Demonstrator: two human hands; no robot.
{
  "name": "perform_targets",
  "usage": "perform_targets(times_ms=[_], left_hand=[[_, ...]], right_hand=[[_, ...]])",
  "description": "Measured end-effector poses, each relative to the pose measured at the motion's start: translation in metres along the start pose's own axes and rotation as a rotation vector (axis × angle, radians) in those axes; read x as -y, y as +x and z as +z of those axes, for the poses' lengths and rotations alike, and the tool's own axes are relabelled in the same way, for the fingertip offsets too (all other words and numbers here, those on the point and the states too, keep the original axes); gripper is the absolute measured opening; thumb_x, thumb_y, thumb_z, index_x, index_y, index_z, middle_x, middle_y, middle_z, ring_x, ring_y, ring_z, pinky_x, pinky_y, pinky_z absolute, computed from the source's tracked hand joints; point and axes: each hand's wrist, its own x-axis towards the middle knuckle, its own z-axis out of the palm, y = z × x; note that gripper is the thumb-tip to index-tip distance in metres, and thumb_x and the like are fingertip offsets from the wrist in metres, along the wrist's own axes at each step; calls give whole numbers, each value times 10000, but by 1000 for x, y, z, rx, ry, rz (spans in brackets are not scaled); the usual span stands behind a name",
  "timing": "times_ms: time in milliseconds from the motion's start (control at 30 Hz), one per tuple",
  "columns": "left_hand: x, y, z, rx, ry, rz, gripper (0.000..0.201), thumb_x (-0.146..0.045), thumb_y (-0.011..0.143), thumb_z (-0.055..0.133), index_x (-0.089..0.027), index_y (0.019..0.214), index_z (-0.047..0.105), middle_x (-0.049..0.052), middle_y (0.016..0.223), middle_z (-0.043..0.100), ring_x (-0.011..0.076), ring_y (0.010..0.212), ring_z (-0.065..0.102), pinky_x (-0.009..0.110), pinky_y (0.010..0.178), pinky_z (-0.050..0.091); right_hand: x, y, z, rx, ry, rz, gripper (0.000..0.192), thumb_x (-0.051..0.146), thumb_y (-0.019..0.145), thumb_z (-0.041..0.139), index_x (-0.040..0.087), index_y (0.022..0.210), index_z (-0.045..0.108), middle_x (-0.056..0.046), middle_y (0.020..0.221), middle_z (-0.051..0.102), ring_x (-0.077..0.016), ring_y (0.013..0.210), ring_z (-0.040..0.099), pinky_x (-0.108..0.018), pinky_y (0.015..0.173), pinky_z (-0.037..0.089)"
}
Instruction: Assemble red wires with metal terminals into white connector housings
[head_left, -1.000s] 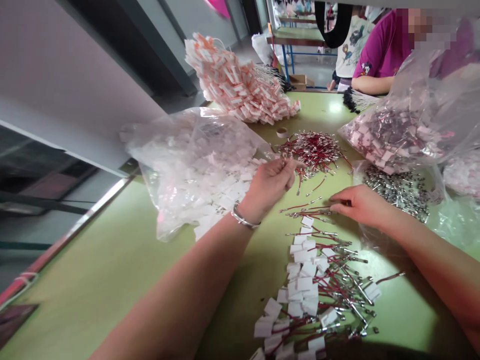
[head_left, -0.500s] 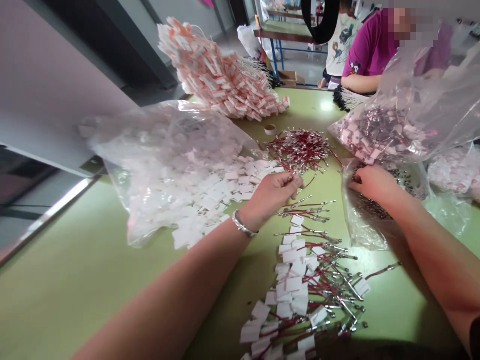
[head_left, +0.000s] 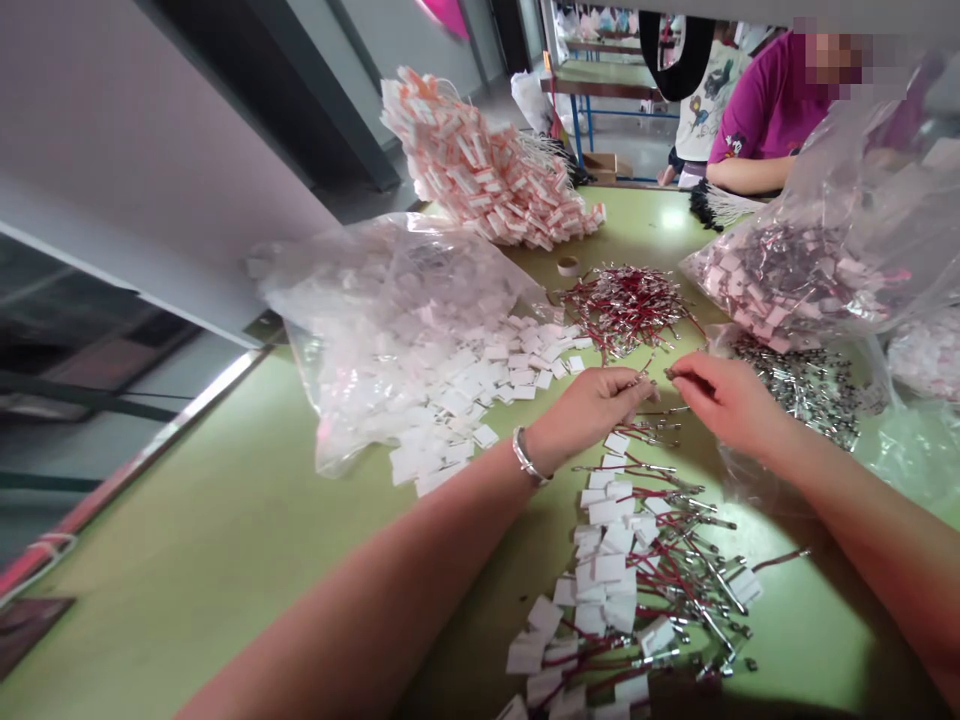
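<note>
My left hand (head_left: 600, 402), with a silver bracelet at the wrist, is closed in a pinch on a short red wire (head_left: 646, 367) with a metal end. Just right of it, my right hand (head_left: 726, 398) pinches a small metal piece (head_left: 670, 373) whose exact kind is too small to make out. The fingertips of both hands are close but apart. Below them lies a column of red wires with metal ends and white plastic housings (head_left: 609, 568). Behind the hands sits a pile of loose red wires (head_left: 634, 305).
A clear bag (head_left: 352, 290) spills white housings (head_left: 442, 410) on the left. Small metal parts (head_left: 810, 385) lie in a bag on the right, below a bag of wired housings (head_left: 780, 275). Behind are a tape roll (head_left: 568, 266), an orange-white bundle (head_left: 502, 180) and a person in purple (head_left: 761, 100).
My right hand has come out of the bag of metal parts, moving left to beside my left hand, with a small metal piece in its fingers. The camera view has shifted slightly left.
</note>
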Motion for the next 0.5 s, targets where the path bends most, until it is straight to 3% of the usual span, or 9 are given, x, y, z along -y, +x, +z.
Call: perform_targets(times_ms=[133,267,500], left_hand=[[1,-1,2,-13,6,6,329,-421,887,464,-178,733,624,-47,513,436,88,497,407,205,503,359],[1,0,1,-37,63,27,344,-390,884,457,-183,631,562,-50,509,403,92,504,377,215,501,328],[-4,-1,-2,-17,117,90,298,-323,878,450,-180,644,565,-41,558,469,91,532,390,214,529,333]], right_hand=[[4,-4,14,-41,121,-66,222,214,872,477,236,937,688,-40,872,711,-162,753,616,-305,702,464],[2,-5,13,-44,176,-68,198,216,850,518,243,901,707,-26,823,704,-148,714,603,-305,691,464],[6,-6,12,52,529,181,174,280,824,534,188,807,681,37,596,564,-91,521,455,-246,521,376]])
